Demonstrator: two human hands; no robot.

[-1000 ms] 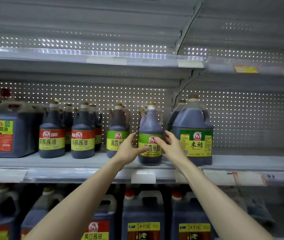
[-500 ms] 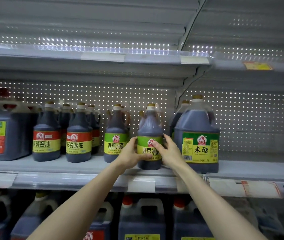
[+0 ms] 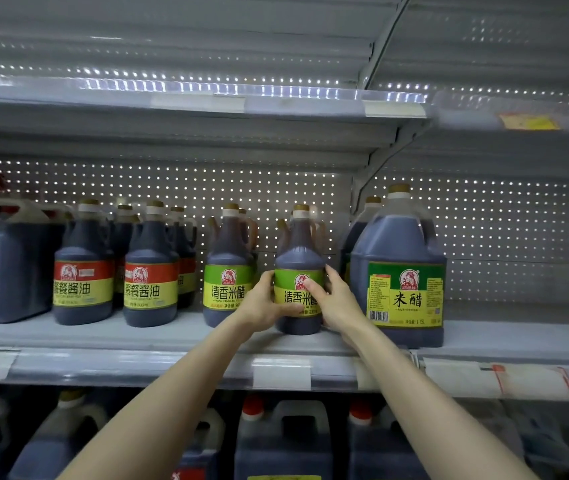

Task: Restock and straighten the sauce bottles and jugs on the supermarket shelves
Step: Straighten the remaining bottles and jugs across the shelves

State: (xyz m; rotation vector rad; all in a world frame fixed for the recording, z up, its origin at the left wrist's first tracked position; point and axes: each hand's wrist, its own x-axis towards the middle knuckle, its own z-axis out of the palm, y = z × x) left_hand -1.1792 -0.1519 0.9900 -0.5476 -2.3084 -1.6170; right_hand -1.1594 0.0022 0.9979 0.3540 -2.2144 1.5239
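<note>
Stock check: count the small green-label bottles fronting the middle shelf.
2. The free bottle stands left of the hands; the held bottle, beside it, is gripped by the left hand and right hand. Rear bottles behind them are mostly hidden.

You are gripping the green-labelled bottle [image 3: 298,258] with both hands. Your left hand [image 3: 262,303] is wrapping its left side, and your right hand [image 3: 336,299] is clasping its right side, both thumbs lying across the label. The bottle is standing upright on the middle shelf [image 3: 172,365]. Just left of the grip, a matching bottle [image 3: 227,268] is standing. Just right of it, a large vinegar jug [image 3: 402,271] is sitting. Further left, two red-labelled soy bottles [image 3: 83,271] are fronting their rows. Below the grip, red-capped jugs [image 3: 283,441] are lining the lower shelf.
</note>
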